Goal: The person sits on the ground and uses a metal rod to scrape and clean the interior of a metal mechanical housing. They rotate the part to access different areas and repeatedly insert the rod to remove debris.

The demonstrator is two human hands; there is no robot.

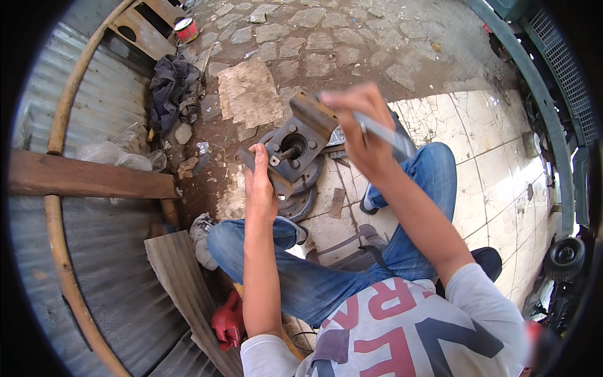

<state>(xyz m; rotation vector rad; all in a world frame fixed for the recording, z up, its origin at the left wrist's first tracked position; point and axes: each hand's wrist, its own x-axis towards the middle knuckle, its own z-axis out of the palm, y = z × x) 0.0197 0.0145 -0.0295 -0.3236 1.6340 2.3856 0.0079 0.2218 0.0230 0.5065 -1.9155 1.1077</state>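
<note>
Corrugated metal sheeting, crossed by a wooden beam, bounds the scene at far left; a dark cloth lies on the ground beyond it, near a red-and-white tin whose printing is too small to read. A red tool rests nearer the wearer, and a piece of cardboard lies farther out. The left hand steadies the near left edge of a steel bracket, its thumb laid over the metal and its other fingers largely hidden behind. The bracket sits at centre, in front of the seated person, above a round metal base. Bolt heads already surround its central opening, from which a short shaft projects; work appears under way, though how much remains cannot be judged. The right hand, blurred, is raised beside the bracket's upper end, fingers curled near a grey elongated object; whether they are clamped on it cannot be told. The pale shirt carries large red and dark-blue block lettering, partly folded. Cracked tiles and a black wheel complete the right side; no other writing is legible.
</note>
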